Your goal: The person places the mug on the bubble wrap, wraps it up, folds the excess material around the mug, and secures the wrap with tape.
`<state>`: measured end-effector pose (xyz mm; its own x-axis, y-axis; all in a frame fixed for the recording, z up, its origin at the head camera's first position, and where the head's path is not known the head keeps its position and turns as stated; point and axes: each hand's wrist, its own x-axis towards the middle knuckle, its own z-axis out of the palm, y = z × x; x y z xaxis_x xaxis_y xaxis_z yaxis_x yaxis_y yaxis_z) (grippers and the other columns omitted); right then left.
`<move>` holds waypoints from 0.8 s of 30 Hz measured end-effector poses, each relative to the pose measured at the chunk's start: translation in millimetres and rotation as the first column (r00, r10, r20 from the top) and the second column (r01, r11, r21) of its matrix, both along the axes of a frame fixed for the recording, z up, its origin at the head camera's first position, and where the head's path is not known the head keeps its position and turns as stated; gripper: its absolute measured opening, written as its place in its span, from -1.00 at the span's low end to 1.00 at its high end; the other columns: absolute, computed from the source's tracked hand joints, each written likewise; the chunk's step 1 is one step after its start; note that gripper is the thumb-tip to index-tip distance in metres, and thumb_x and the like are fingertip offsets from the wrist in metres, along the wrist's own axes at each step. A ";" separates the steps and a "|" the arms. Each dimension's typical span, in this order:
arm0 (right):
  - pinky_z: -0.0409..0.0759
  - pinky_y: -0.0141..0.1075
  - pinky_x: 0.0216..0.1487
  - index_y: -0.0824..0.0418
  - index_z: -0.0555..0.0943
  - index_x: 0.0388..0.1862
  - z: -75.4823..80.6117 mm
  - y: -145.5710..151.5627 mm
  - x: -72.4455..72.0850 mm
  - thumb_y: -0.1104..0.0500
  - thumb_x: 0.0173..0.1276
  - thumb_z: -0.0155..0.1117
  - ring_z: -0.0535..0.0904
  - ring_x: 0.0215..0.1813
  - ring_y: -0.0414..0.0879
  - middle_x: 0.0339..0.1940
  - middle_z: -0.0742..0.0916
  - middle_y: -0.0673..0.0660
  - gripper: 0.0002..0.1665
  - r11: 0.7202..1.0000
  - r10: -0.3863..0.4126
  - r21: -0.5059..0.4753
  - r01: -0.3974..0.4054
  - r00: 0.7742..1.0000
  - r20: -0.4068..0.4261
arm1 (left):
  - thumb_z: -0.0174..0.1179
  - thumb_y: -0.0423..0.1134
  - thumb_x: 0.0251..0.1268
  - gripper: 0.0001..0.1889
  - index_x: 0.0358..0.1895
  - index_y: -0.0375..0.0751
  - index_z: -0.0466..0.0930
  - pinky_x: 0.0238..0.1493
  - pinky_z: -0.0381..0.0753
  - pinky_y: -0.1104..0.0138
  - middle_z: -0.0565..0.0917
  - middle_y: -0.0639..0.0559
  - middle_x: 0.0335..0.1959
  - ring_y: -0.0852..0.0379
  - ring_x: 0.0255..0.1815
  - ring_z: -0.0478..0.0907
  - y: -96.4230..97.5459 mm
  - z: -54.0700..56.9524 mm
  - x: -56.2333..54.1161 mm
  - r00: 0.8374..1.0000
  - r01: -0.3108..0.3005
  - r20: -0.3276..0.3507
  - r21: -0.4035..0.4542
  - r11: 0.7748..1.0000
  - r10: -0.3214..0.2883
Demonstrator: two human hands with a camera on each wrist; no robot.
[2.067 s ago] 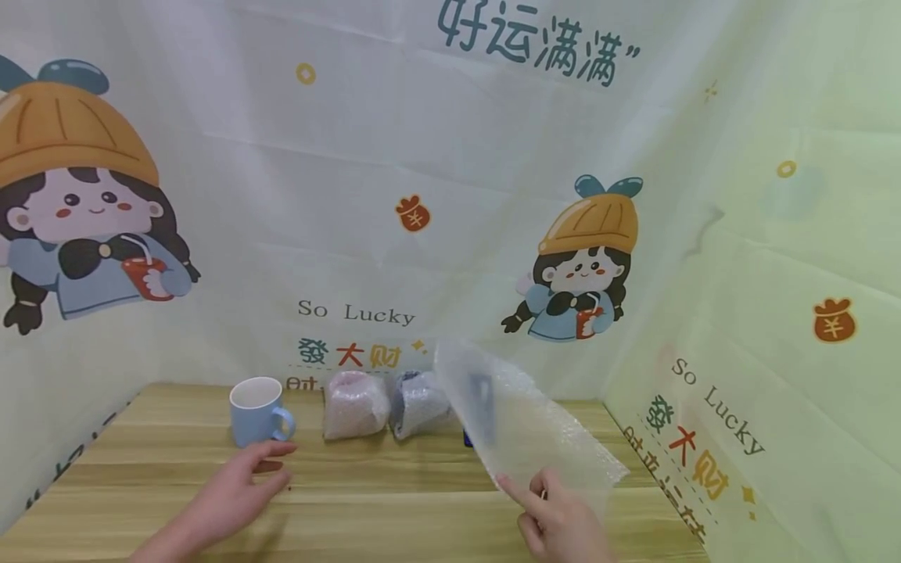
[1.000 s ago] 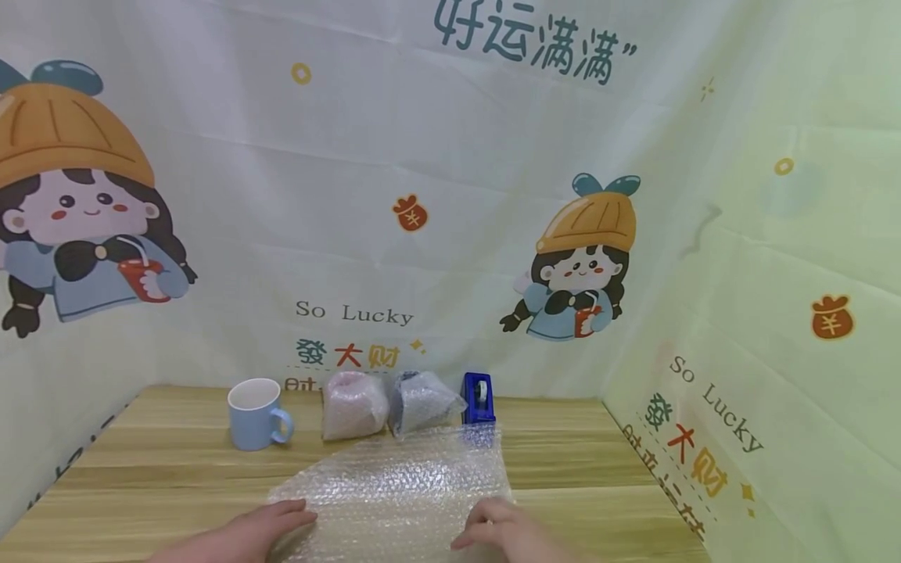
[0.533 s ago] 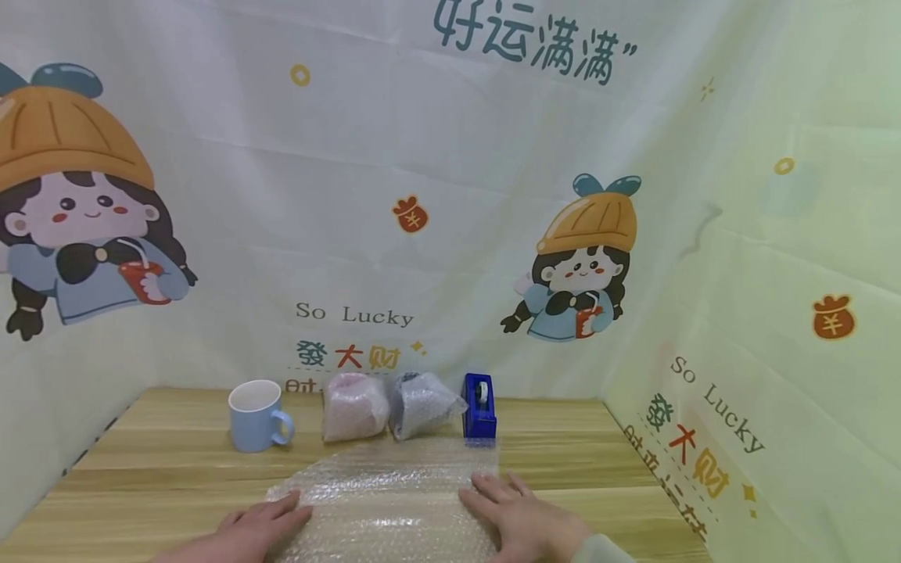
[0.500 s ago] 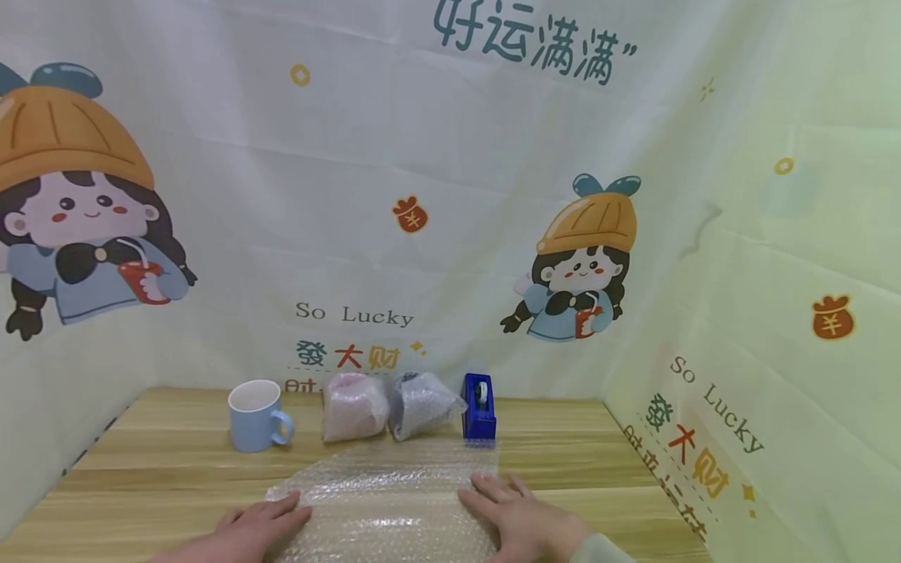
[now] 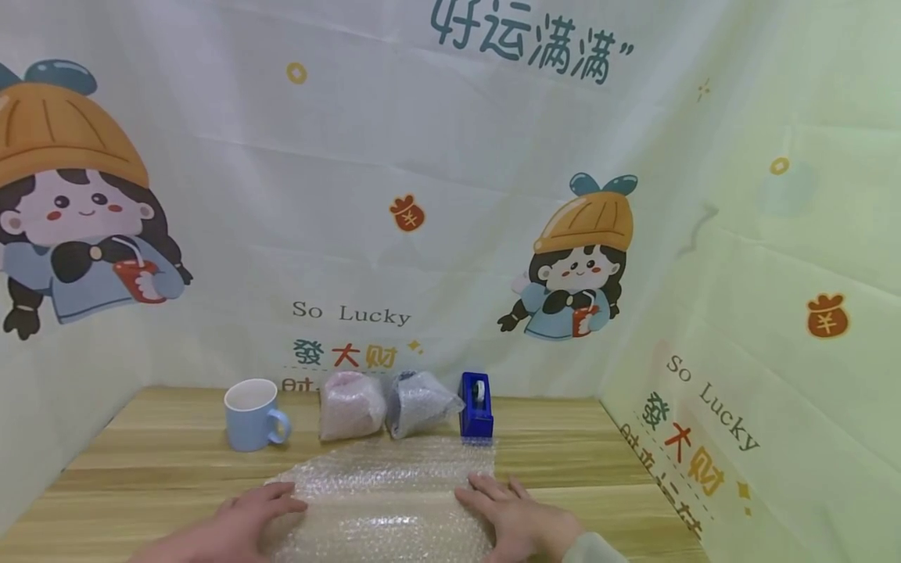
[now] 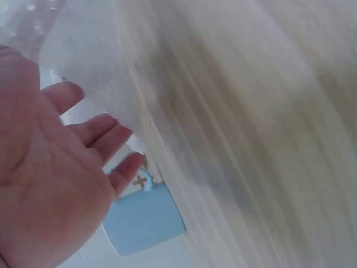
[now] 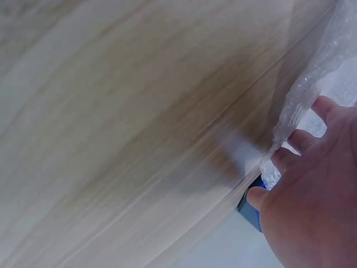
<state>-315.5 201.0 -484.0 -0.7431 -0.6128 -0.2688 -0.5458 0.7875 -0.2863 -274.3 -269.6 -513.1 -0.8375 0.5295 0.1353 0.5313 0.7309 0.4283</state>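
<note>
A sheet of clear bubble wrap (image 5: 383,500) lies spread on the wooden table in front of me. My right hand (image 5: 524,520) rests on its right edge with fingers spread. At the left edge is my left hand (image 5: 242,520), its fingers loosely extended; in the left wrist view that hand (image 6: 56,162) holds nothing, and whether it touches the sheet I cannot tell. The right wrist view shows the right hand's fingertips (image 7: 285,159) against the edge of the wrap (image 7: 295,106). Behind my left hand stands a light blue mug (image 5: 248,422), upright, handle to the right.
Two bubble-wrapped bundles, one pinkish (image 5: 352,410) and one greyish (image 5: 418,407), stand side by side at the back. A blue tape dispenser (image 5: 476,414) is right of them, just beyond the wrap's far edge. A printed cloth (image 5: 338,195) hangs around the wooden table (image 5: 591,461).
The bubble wrap, earlier held up in my right hand, now lies flat. My right hand has let go and spread out on it. My left hand moved from near the mug to the sheet's left edge.
</note>
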 end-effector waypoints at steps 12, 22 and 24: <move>0.01 0.34 0.80 -0.27 0.11 0.84 2.3 -1.2 1.5 -0.46 0.28 0.54 -0.02 0.89 0.09 0.90 0.09 0.03 0.28 1.000 -0.021 -0.011 0.021 1.000 0.018 | 0.66 -0.24 0.08 -0.24 0.33 -0.53 0.56 0.10 0.73 -0.23 0.64 -0.48 0.12 -0.44 0.11 0.64 -8.0 38.0 -19.6 0.884 -0.292 -0.280 0.294 0.910 0.374; -0.02 0.32 0.82 -0.22 0.10 0.85 4.3 -2.1 2.2 -0.43 0.28 0.57 -0.03 0.89 0.09 0.90 0.09 0.05 0.30 1.000 -0.011 -0.008 0.011 1.000 0.016 | 0.46 -0.20 0.37 0.18 0.57 -0.85 -0.29 0.36 0.44 -0.56 0.08 -0.98 0.36 -0.84 0.33 0.26 -41.8 58.6 -68.1 0.839 -0.538 0.052 0.228 0.811 0.542; -0.03 0.31 0.82 -0.21 0.10 0.85 3.9 -1.9 2.0 -0.42 0.29 0.57 -0.03 0.89 0.08 0.90 0.09 0.06 0.31 1.000 -0.005 -0.004 0.005 1.000 0.008 | 0.47 -0.20 0.35 0.25 0.56 -0.86 -0.41 0.45 0.33 -0.57 0.01 -1.00 0.40 -0.87 0.38 0.17 -45.3 56.5 -74.7 0.831 -0.554 0.097 0.237 0.798 0.548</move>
<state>-313.5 199.1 -480.1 -0.7441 -0.6102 -0.2719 -0.5397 0.7890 -0.2937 -348.9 -314.9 -456.6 -0.9821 -0.0703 0.1748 0.0588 0.7670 0.6389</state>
